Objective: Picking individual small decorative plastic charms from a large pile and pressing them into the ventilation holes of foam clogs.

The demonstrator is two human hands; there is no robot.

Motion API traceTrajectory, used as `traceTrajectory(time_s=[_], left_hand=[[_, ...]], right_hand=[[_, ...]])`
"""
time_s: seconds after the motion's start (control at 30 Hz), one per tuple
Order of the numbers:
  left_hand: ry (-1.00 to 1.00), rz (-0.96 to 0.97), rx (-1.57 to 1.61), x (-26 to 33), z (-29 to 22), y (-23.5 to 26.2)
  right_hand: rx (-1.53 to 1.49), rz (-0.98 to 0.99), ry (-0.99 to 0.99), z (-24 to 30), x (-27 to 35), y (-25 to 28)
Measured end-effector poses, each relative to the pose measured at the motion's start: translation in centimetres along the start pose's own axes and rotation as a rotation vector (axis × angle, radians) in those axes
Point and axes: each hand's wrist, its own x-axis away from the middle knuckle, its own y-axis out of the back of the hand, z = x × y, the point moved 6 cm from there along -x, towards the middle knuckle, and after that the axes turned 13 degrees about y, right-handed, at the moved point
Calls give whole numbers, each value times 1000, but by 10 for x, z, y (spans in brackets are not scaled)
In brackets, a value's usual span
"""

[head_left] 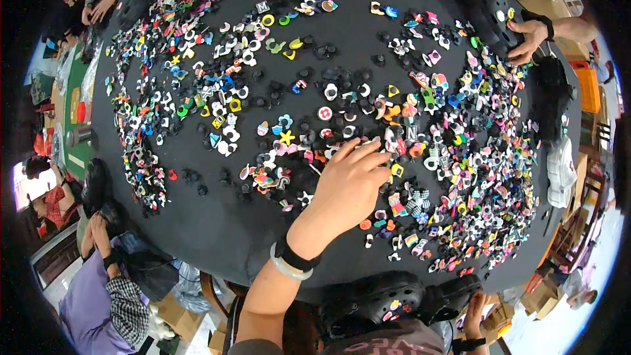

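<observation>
My left hand (pixel 348 184) reaches palm down over the middle of the black table, among loose shoe charms (pixel 460 217). Its fingers are apart and slightly bent, and their tips are over a cluster of charms. Whether they touch one is not clear. A pale bangle (pixel 289 264) and a black band circle that wrist. At the table's near edge, against my body, is a black clog (pixel 368 299) with several colourful charms fixed on it. My right hand (pixel 474 315), partly hidden, grips the black footwear at its right end.
Charms cover the table's left (pixel 141 138) and right sides. At the far right, another person's hand (pixel 529 39) holds a black clog (pixel 493 20) with charms. A white plastic tray (pixel 560 174) stands at the right edge. Other people sit at left, one in a purple top (pixel 98 309).
</observation>
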Motion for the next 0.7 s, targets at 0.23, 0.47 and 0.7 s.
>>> traceTrajectory(time_s=[0.23, 0.47, 0.7], left_hand=[[354, -429, -305, -30, 46, 24], [-75, -40, 97, -8, -13, -11], [201, -302, -100, -21, 5, 9]], right_hand=[[-38, -11, -37, 9, -5, 1], [-46, 5, -34, 22, -9, 3], [-56, -33, -58, 15, -5, 3]])
